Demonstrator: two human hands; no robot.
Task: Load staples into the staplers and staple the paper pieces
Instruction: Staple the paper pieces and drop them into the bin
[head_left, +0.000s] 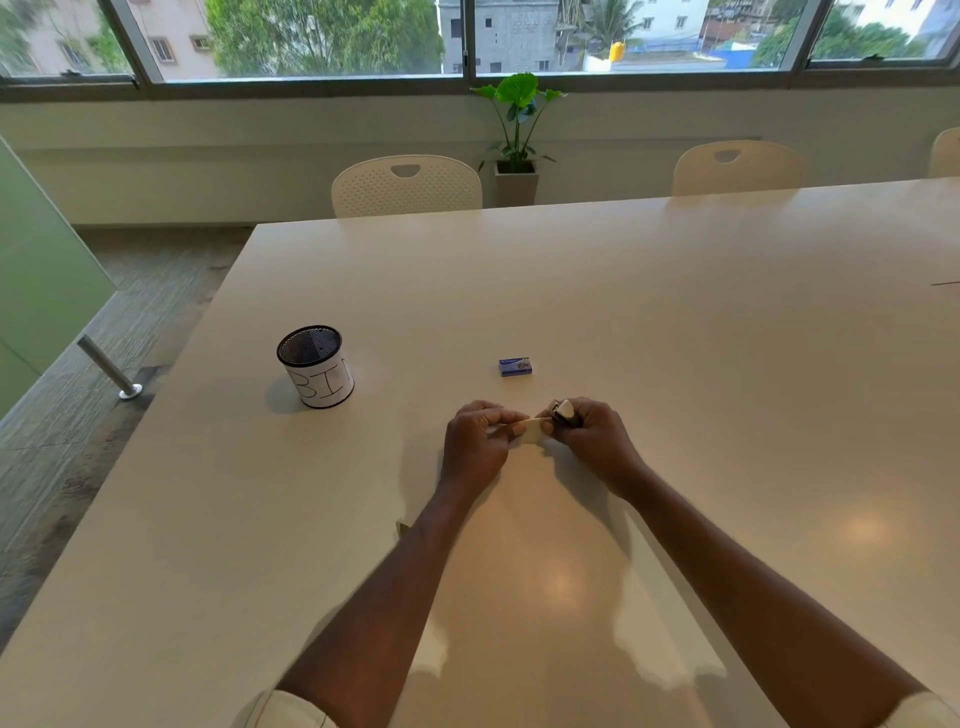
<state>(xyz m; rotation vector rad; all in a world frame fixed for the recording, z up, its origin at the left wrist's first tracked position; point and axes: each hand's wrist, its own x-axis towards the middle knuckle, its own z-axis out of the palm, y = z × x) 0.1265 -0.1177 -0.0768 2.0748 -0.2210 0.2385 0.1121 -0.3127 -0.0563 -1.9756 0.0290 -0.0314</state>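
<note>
Above the table (675, 322), your right hand (592, 439) grasps a small stapler (562, 411), mostly hidden by fingers; your left hand (475, 441) pinches a paper piece (532, 430) against it. Staple box (515, 366) beyond.

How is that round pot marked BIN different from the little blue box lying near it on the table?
The pot is round, upright and open-topped, black mesh wrapped in white paper; the blue box is flat, rectangular and closed. The pot is far larger than the box. The pot stands off to the left; the box lies just beyond the hands. Both rest untouched on the table.
</note>
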